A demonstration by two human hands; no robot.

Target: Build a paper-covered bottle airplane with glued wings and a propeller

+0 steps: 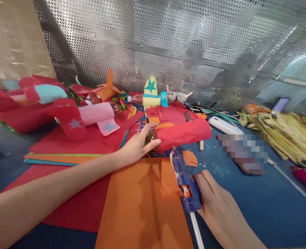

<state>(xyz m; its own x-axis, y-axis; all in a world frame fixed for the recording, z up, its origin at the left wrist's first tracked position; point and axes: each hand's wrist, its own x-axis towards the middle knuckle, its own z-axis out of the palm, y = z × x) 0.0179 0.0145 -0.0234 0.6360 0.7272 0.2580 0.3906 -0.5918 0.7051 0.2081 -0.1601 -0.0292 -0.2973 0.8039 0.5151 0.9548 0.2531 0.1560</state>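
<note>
My left hand (139, 143) grips the brown end of a plastic bottle (152, 138) wrapped in red paper (184, 133). The bottle lies nearly level, its red end pointing right. In my right hand (213, 197) is a blue hot glue gun (186, 186), a white glue stick (196, 230) sticking out of its back. The gun's nozzle points up, just below the red paper; whether it touches cannot be told. Beneath both hands lies a large orange sheet (132, 204). A small orange scrap (189, 158) rests right of the nozzle.
Stacked coloured paper (64, 143) and paper-covered bottle planes, one pink (97, 113), spread to the left. A yellow plane (151, 97) stands at the back before a perforated metal screen (155, 41). On the right are a white-handled tool (225, 125), a blurred-out object (243, 154) and corn husks (290, 131).
</note>
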